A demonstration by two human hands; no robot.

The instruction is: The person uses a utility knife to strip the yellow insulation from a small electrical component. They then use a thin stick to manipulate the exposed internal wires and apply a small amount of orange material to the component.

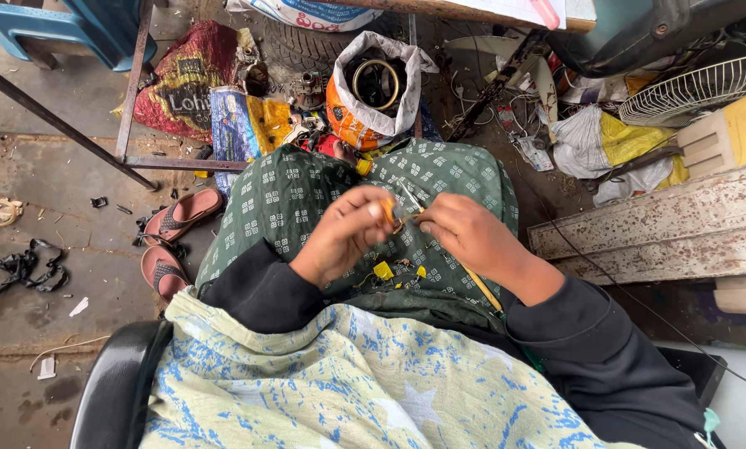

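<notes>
My left hand point(344, 234) is closed around a small orange part point(387, 208) above my lap. My right hand point(464, 233) pinches a thin metal tool point(409, 197) whose tip meets that part; a yellow rod point(481, 288) runs back under the wrist. Both hands touch at the fingertips over green patterned cloth point(290, 199) covering my knees. Small yellow scraps point(384, 270) lie on the cloth just below the hands. Dark sleeves cover both forearms.
A pair of pink sandals point(177, 220) lies on the concrete floor at left. Ahead of my knees sit an orange-and-white sack point(364, 108) holding rings, a red bag point(182, 79) and loose clutter. A worn white beam point(664, 229) and fan grille point(697, 87) are at right.
</notes>
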